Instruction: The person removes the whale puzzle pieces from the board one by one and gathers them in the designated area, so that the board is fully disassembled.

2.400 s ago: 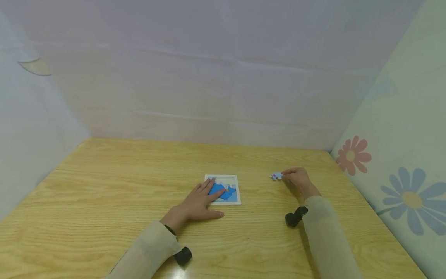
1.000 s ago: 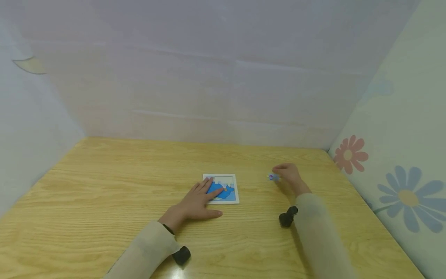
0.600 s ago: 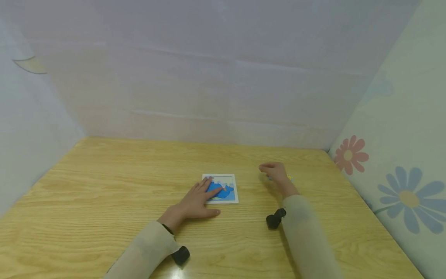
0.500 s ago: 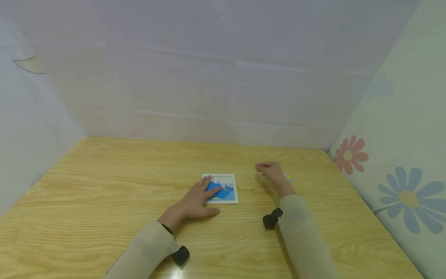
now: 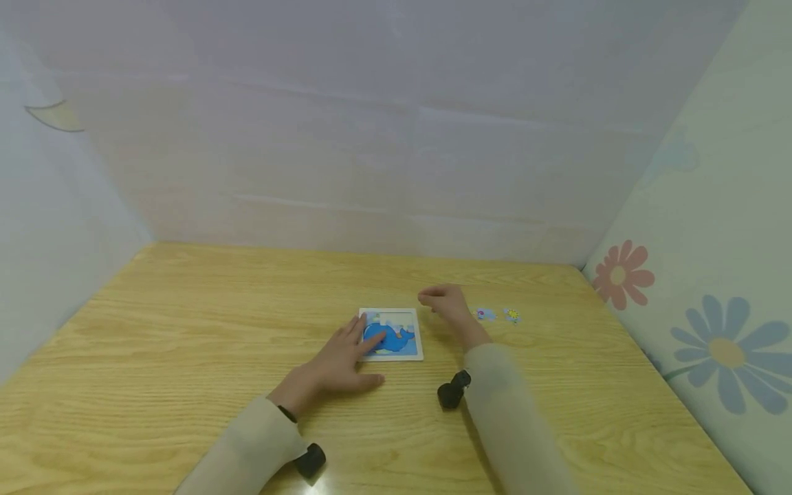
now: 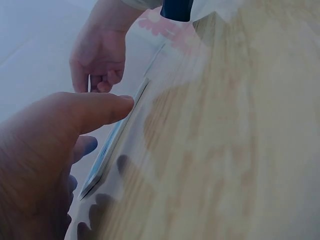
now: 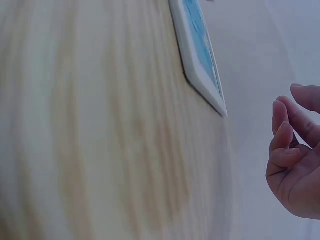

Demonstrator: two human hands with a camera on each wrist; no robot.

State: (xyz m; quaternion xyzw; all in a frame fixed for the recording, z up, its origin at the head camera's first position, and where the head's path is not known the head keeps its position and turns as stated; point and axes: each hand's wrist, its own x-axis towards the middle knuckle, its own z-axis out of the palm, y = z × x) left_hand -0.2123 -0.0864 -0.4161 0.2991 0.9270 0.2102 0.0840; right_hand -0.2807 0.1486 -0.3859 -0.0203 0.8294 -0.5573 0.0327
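A whale jigsaw puzzle in a white frame (image 5: 419, 337) lies flat on the table, with a pale gap at its top right. Across the left side of it spreads my left hand (image 5: 340, 357), its index finger over the blue whale and the thumb apart on the near side. To the right of the frame's far corner, my right hand (image 5: 447, 302) is raised above the table with thumb and fingertips together. In the left wrist view, the thin edge of a puzzle piece (image 6: 89, 83) shows between the right hand's fingers; the rest of it is hidden.
Two loose puzzle pieces lie right of the right hand: one with a purple spot (image 5: 485, 314), one with a yellow flower (image 5: 512, 315). Pale cloth walls (image 5: 309, 172) stand behind and beside the wooden table (image 5: 216, 309). Each wrist carries a black camera.
My right hand has moved left from the loose pieces toward the frame, leaving two pieces uncovered. My left hand has drawn back slightly to the left, showing more of the whale.
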